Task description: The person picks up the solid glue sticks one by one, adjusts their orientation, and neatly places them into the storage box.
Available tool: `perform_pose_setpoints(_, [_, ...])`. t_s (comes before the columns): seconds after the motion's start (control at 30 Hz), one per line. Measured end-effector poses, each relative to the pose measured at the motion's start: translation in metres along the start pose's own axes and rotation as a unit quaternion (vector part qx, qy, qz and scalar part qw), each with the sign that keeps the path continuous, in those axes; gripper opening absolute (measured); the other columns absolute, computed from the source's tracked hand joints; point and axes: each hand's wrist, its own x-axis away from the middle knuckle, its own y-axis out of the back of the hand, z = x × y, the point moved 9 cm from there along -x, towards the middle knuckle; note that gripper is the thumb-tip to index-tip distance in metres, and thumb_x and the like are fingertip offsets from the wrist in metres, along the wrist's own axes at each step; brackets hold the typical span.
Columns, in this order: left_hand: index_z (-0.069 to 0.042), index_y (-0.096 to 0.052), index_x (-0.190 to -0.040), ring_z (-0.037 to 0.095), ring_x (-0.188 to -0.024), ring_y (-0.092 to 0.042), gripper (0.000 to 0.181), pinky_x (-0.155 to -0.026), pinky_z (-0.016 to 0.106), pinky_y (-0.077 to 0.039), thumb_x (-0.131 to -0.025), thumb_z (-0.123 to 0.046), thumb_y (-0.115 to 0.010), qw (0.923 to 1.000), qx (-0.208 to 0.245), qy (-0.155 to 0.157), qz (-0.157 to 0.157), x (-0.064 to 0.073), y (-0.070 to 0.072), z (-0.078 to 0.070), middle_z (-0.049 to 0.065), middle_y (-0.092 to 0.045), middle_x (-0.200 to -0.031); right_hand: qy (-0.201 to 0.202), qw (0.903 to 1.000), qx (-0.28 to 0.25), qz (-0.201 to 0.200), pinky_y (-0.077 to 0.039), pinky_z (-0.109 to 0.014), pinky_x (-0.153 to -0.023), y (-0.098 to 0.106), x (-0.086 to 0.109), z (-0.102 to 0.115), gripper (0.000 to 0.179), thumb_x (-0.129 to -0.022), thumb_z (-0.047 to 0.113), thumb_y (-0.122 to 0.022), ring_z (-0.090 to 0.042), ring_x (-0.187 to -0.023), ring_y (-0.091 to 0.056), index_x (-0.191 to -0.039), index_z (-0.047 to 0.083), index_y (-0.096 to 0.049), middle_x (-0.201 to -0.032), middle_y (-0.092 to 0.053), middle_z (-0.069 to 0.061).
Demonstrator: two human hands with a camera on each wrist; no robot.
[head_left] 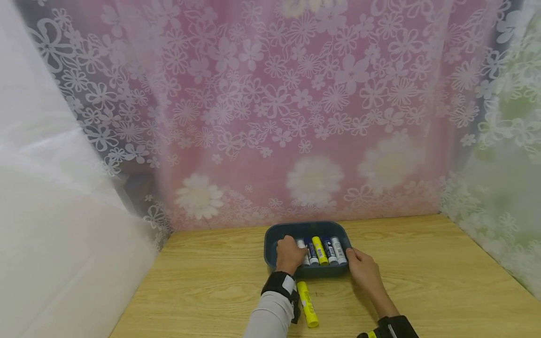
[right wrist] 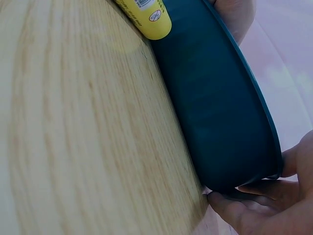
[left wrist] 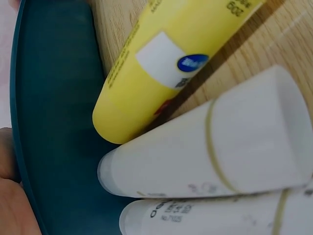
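Note:
My left hand (head_left: 290, 253) reaches over the front rim into the left part of a dark teal tray (head_left: 291, 272). Its fingers curl down, with the thumb against a white glue stick (head_left: 301, 244); whether they grip one I cannot tell. My right hand (head_left: 364, 270) grips the tray's right end, and in the right wrist view its thumb and fingers pinch the corner. Beside that white stick, more glue sticks lie in a row, a yellow one (head_left: 320, 250) at the middle and another white one (head_left: 338, 249) at the right.
On the wooden table (head_left: 211, 281), a yellow glue stick (head_left: 307, 305) lies before the tray. Two white glue sticks (left wrist: 205, 147) beside it show in the left wrist view, hidden under my left arm in the head view. A flowered curtain (head_left: 296, 117) hangs behind.

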Motion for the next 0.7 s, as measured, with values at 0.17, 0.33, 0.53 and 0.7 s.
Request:
perform_pose_setpoints(0.17, [0.006,-0.070,-0.096,0.027,-0.070,-0.068,0.033,-0.058,0.035,-0.058,-0.080,-0.018,-0.087,0.9999,-0.002,0.011,0.013,-0.0007,0.0000,-0.0001,0.013,-0.067,-0.076,0.002,1.0000,0.002,-0.002,-0.031,-0.063,-0.116,0.0000,0.0004,0.0011,0.055,-0.109,0.034,-0.038,-0.050,-0.142,-0.038,-0.148,-0.004,-0.046,-0.151,-0.044,-0.028])
perform_pose_setpoints(0.33, [0.006,-0.070,-0.099,0.032,-0.079,-0.069,0.036,-0.065,0.039,-0.059,-0.080,-0.019,-0.087,0.9993,-0.015,0.015,0.031,-0.0002,0.0014,-0.0023,0.015,-0.068,-0.082,-0.001,1.0000,0.001,0.000,-0.031,-0.063,-0.116,-0.0015,-0.0005,-0.0007,0.056,-0.109,0.034,-0.038,-0.050,-0.142,-0.037,-0.149,-0.004,-0.045,-0.151,-0.044,-0.029])
perform_pose_setpoints(0.53, [0.007,-0.069,-0.104,0.038,-0.087,-0.069,0.040,-0.072,0.044,-0.060,-0.079,-0.018,-0.087,0.9985,-0.029,0.016,0.044,-0.0014,0.0027,-0.0042,0.019,-0.068,-0.089,0.000,1.0000,0.006,0.000,-0.031,-0.063,-0.116,-0.0019,-0.0012,-0.0015,0.056,-0.110,0.036,-0.037,-0.050,-0.142,-0.037,-0.149,-0.003,-0.045,-0.151,-0.044,-0.028])
perform_pose_setpoints(0.7, [0.008,-0.068,-0.106,0.036,-0.087,-0.069,0.039,-0.071,0.043,-0.060,-0.080,-0.016,-0.085,0.9980,-0.028,0.017,0.054,-0.0018,0.0023,-0.0054,0.019,-0.069,-0.089,0.003,1.0000,0.008,0.000,-0.031,-0.064,-0.115,-0.0015,-0.0017,-0.0012,0.056,-0.110,0.036,-0.037,-0.050,-0.142,-0.037,-0.150,-0.002,-0.045,-0.151,-0.045,-0.027])
